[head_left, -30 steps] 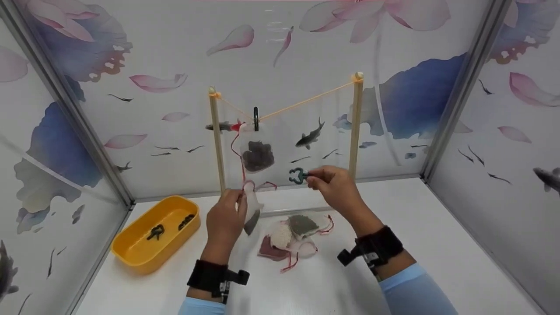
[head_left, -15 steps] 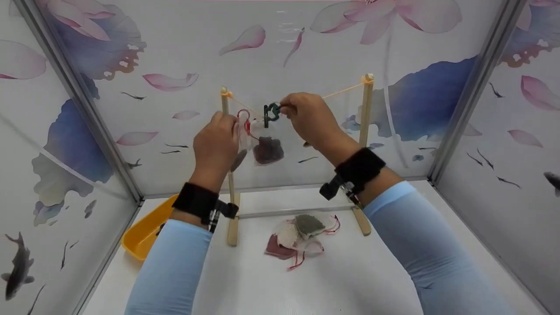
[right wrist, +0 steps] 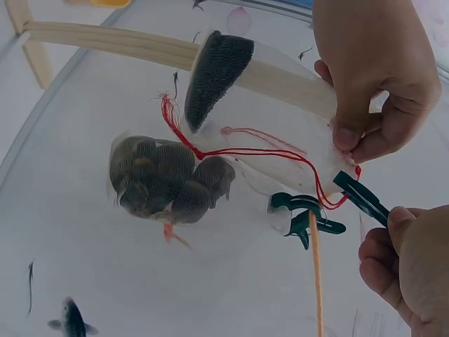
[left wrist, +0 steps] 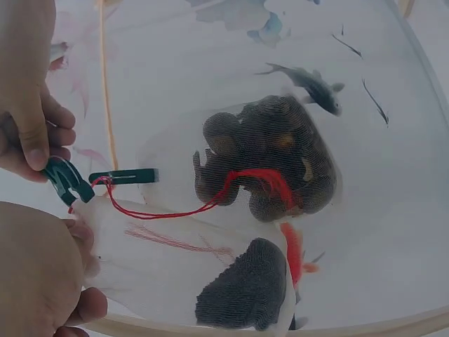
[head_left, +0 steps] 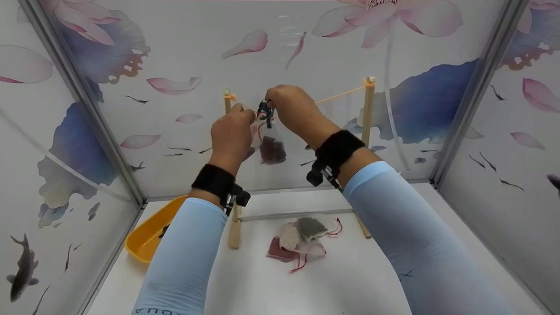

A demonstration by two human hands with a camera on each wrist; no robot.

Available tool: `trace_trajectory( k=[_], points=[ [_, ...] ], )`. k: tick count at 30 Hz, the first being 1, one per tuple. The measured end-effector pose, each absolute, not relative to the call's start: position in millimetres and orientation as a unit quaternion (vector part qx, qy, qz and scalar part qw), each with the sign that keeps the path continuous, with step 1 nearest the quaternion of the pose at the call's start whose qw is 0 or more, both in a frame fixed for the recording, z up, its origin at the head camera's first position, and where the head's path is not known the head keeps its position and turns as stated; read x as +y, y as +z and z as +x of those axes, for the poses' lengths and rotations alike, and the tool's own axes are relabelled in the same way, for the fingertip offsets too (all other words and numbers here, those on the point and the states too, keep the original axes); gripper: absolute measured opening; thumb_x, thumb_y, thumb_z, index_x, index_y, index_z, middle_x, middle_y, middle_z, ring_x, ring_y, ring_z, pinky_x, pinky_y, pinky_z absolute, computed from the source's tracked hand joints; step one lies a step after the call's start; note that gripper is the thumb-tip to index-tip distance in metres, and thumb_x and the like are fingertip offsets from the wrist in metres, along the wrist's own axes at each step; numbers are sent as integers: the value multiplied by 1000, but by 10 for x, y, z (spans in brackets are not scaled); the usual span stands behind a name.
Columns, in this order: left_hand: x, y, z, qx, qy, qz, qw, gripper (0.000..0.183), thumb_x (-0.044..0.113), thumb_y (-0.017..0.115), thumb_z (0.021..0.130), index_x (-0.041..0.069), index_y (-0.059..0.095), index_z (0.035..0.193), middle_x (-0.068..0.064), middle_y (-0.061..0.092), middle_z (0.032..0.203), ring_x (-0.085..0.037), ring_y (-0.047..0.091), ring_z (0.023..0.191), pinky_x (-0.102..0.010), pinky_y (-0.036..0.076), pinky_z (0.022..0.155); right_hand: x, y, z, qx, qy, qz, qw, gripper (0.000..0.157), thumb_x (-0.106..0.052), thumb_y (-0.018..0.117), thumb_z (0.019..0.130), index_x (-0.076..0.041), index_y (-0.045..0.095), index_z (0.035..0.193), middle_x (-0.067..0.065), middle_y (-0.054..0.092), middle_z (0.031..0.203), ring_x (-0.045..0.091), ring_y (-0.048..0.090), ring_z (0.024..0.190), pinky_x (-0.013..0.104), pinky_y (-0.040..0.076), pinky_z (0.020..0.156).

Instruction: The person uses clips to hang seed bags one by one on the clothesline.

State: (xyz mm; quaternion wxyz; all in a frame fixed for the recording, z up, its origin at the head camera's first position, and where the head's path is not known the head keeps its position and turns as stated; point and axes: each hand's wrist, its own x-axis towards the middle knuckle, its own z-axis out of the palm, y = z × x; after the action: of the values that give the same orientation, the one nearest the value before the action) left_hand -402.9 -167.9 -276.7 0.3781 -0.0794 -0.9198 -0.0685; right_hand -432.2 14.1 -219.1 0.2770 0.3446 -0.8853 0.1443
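Observation:
My left hand [head_left: 232, 138] pinches the top edge of a sheer drawstring pouch [left wrist: 158, 260] with black grains in its bottom and red cords. Between thumb and fingers of my right hand [head_left: 297, 109] is a dark green plastic clip [right wrist: 361, 195], its end right at the pouch's top edge and cords. Beside it, a second green clip [right wrist: 302, 207] sits on the orange string [right wrist: 316, 267]. From that clip hangs another pouch [head_left: 273, 151] with dark brown chunks. In the head view my hands partly hide the black-grain pouch.
Two wooden posts [head_left: 369, 113] carry the string. On the white table lie several more pouches [head_left: 311, 228], filled with green, cream and reddish stuff. A yellow tray [head_left: 133, 243] with dark clips stands at left, partly behind my left sleeve. Printed panels enclose the back and sides.
Both hands have risen from low in front of the posts to the string, bringing the black-grain pouch and the clip. The right hand has moved left, close to the left hand.

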Motion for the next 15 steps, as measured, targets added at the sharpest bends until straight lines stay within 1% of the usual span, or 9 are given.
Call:
trace_trajectory(
  k=[3, 6, 9, 11, 15],
  points=[
    [-1662, -2790, -4036, -920, -82, -80, 375, 13, 14, 74, 109, 12, 86, 114, -10, 79, 106, -35, 82, 88, -50, 66, 73, 125, -2223, -4343, -885, 138, 352, 271, 21, -10, 63, 116, 2, 78, 122, 20, 81, 121, 36, 79, 120, 43, 64, 105],
    [-1654, -2839, -4060, -917, -95, -81, 378, 13, 18, 75, 109, 10, 85, 110, -11, 79, 102, -34, 82, 87, -50, 66, 74, 115, -2260, -4356, -884, 134, 359, 266, 20, -8, 62, 116, 3, 78, 122, 21, 80, 120, 36, 78, 120, 43, 64, 105],
    [-1662, -2882, -4074, -915, -109, -78, 381, 11, 14, 74, 110, 9, 84, 109, -11, 79, 102, -34, 82, 87, -49, 66, 75, 116, -2291, -4357, -880, 135, 365, 271, 21, -9, 61, 117, 4, 77, 121, 22, 79, 117, 37, 78, 116, 44, 64, 101],
    [-1661, -2888, -4075, -915, -121, -73, 378, 11, 12, 74, 109, 9, 85, 110, -11, 80, 103, -33, 83, 90, -48, 67, 77, 130, -2289, -4348, -876, 144, 363, 284, 21, -9, 62, 117, 5, 77, 120, 22, 78, 114, 37, 79, 113, 45, 65, 99],
    [-1649, -2864, -4093, -915, -140, -59, 374, 13, 16, 74, 111, 11, 85, 116, -10, 80, 105, -31, 84, 98, -48, 67, 84, 164, -2245, -4331, -867, 159, 356, 310, 20, -7, 63, 116, 5, 78, 116, 22, 80, 111, 38, 80, 110, 45, 66, 98]
  ],
)
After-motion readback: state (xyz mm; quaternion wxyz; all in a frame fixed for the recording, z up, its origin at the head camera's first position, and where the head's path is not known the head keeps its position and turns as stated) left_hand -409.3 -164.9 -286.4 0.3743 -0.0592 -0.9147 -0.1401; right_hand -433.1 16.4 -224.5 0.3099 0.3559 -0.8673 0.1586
